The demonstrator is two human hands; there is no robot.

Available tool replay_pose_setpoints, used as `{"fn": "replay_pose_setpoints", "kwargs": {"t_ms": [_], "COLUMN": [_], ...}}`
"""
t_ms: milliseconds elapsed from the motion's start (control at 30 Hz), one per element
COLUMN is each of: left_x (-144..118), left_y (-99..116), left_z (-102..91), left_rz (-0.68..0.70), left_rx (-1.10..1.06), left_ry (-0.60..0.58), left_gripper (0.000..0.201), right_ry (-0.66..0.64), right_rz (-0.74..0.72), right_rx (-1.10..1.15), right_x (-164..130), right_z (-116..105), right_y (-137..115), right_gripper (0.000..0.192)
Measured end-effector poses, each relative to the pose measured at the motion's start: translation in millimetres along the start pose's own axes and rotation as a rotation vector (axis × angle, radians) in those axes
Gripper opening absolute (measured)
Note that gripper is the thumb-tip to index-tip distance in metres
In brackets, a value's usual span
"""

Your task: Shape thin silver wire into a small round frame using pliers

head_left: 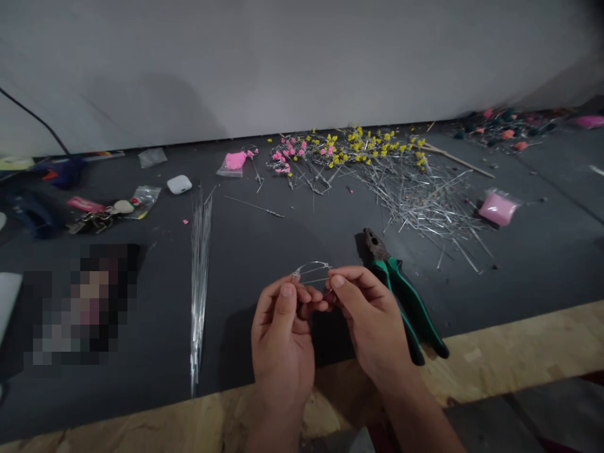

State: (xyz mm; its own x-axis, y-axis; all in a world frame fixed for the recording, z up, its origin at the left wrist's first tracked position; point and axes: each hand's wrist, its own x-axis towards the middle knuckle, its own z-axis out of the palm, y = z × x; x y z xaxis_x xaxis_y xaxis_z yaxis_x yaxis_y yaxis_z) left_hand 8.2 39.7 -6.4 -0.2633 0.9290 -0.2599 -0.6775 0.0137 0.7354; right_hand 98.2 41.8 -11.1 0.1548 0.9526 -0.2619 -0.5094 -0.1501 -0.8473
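Between my two hands is a small loop of thin silver wire (312, 264), with twisted knots showing at its left and right ends. My left hand (284, 324) is closed, pinching the loop's left side between thumb and fingers. On the other side my right hand (370, 314) pinches the right end of the same wire. Green-handled pliers (401, 292) lie just right of my right hand, jaws pointing away from me. To the left rests a bundle of straight silver wires (201, 289). A single wire with a twisted end (255, 206) lies beyond my hands.
Yellow-tipped wire pieces (372, 146) and pink-tipped ones (290, 151) lie along the wall, beside a heap of bare wires (425, 195). Pink material fills a small bag (499, 207) at right. A white case (179, 184) and keys (101, 214) sit at left. The wooden table edge (509, 352) runs nearest me.
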Motion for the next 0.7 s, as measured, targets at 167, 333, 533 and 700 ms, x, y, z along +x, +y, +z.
{"fn": "replay_pose_setpoints", "kwargs": {"t_ms": [167, 333, 533, 700], "left_x": [-1.1, -1.0, -2.0, -2.7], "left_y": [0.9, 1.5, 1.7, 1.6], "left_z": [-0.1, 2.7, 3.1, 2.0], "left_rz": [0.001, 0.008, 0.011, 0.015], "left_rx": [-0.007, 0.009, 0.034, 0.042], "left_ry": [-0.008, 0.004, -0.011, -0.017], "left_gripper": [0.007, 0.009, 0.011, 0.012], "right_ry": [-0.003, 0.017, 0.02, -0.001], "right_rz": [0.005, 0.002, -0.02, -0.033], "right_rx": [-0.004, -0.017, -0.015, 0.026], "right_x": [-0.7, -0.8, -1.2, -2.0], "right_z": [-0.1, -0.4, -0.9, 0.7], "right_y": [-0.4, 0.3, 0.1, -0.8], "right_gripper": [0.003, 0.004, 0.005, 0.004]}}
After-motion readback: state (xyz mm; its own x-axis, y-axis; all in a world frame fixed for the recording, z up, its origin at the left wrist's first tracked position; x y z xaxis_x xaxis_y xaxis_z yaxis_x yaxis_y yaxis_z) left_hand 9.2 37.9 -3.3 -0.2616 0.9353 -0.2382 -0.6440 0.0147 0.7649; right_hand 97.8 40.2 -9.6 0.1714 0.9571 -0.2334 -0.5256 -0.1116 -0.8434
